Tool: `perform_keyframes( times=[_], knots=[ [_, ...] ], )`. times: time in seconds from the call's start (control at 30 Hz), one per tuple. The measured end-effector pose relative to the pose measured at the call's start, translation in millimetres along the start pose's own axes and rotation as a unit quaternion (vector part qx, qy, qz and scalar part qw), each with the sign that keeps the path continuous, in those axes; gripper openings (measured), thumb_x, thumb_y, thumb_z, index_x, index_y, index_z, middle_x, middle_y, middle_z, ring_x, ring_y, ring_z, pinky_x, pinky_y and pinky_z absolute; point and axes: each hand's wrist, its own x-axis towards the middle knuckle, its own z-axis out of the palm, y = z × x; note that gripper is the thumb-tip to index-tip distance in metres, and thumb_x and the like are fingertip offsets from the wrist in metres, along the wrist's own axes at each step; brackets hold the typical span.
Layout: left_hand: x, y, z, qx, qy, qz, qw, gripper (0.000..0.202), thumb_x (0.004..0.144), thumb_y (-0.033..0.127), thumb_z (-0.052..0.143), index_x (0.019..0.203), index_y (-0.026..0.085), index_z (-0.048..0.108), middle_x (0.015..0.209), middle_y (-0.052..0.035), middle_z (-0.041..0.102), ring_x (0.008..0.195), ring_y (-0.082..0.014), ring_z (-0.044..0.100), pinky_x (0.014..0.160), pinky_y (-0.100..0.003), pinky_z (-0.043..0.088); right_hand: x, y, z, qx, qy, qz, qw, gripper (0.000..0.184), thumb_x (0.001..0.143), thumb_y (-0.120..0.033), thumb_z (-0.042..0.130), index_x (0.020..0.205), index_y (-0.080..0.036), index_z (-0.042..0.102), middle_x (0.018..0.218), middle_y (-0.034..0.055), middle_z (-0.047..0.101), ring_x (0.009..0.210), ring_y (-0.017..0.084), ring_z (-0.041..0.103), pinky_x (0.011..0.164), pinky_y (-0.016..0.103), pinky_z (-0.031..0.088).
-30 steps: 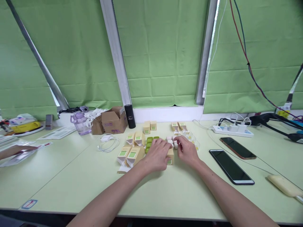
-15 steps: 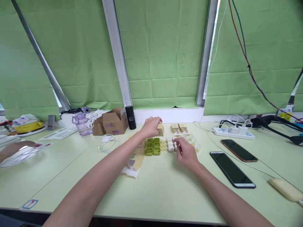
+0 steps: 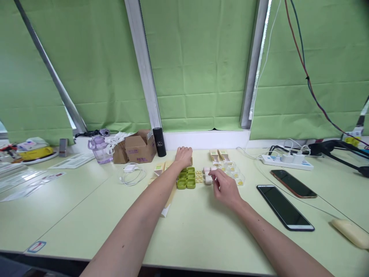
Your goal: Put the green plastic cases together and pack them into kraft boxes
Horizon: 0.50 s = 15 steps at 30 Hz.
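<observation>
My left hand [image 3: 183, 156] is closed behind the green containers, its back towards me. A sliver of the small tan cardboard box [image 3: 191, 161] shows beside the fingers; the rest is hidden. Several small olive-green square containers [image 3: 190, 183] stand in two columns below that hand. To their right lie small yellowish pieces [image 3: 199, 176], then small white blocks [image 3: 208, 179]. My right hand [image 3: 226, 186] has its bent fingers drawn together at the white blocks; what the fingertips hold, if anything, is hidden. Clear round plastic lids or cups [image 3: 236, 175] lie just beyond it.
Two small opened boxes [image 3: 220, 156] lie at the back. Flattened card packaging [image 3: 170, 198] is partly under my left forearm. A black cylinder [image 3: 159, 142], a brown carton [image 3: 140, 147] and a purple jug [image 3: 100, 150] stand behind. Two phones [image 3: 285, 207] and a power strip [image 3: 288, 161] lie right.
My left hand has moved left and lower with the small cardboard box, which is now mostly hidden. My right hand has shifted slightly left. Another person's hand at the far left has gone from view.
</observation>
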Motion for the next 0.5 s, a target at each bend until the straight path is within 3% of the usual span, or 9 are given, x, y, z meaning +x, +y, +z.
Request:
perform_keyframes(
  times=[0.2, 0.33, 0.5],
  knots=[
    [-4.2, 0.7, 14.6, -0.006, -0.016, -0.016, 1.0, 0.049, 0.082, 0.007, 0.065, 0.13, 0.019, 0.058, 0.129, -0.0162, 0.071, 0.131, -0.0332, 0.056, 0.11, -0.048, 0.036, -0.1, -2.4, -0.9, 0.005, -0.016, 0.0, 1.0, 0.034, 0.088, -0.003, 0.05, 0.114, -0.023, 0.061, 0.1, 0.0034, 0.069, 0.069, 0.017, 0.063, 0.061, 0.029, 0.043],
    [-14.3, 9.1, 12.7, -0.008, 0.003, -0.021, 1.0, 0.046, 0.084, 0.006, 0.062, 0.129, 0.016, 0.06, 0.146, -0.0203, 0.061, 0.137, -0.0357, 0.051, 0.109, -0.049, 0.038, 0.8, -4.1, -2.5, 0.011, -0.024, 0.005, 1.0, 0.034, 0.089, -0.004, 0.05, 0.114, -0.024, 0.061, 0.102, 0.0043, 0.07, 0.073, 0.017, 0.065, 0.063, 0.029, 0.044],
    [-31.4, 21.9, 9.2, -0.014, 0.013, -0.016, 1.0, 0.046, 0.086, 0.011, 0.064, 0.132, 0.014, 0.06, 0.145, -0.0219, 0.06, 0.136, -0.0347, 0.054, 0.111, -0.047, 0.038, 0.5, -5.8, -1.8, 0.019, -0.025, 0.006, 0.999, 0.034, 0.088, -0.004, 0.051, 0.114, -0.023, 0.062, 0.103, 0.0045, 0.071, 0.074, 0.017, 0.066, 0.064, 0.028, 0.045]
  ],
)
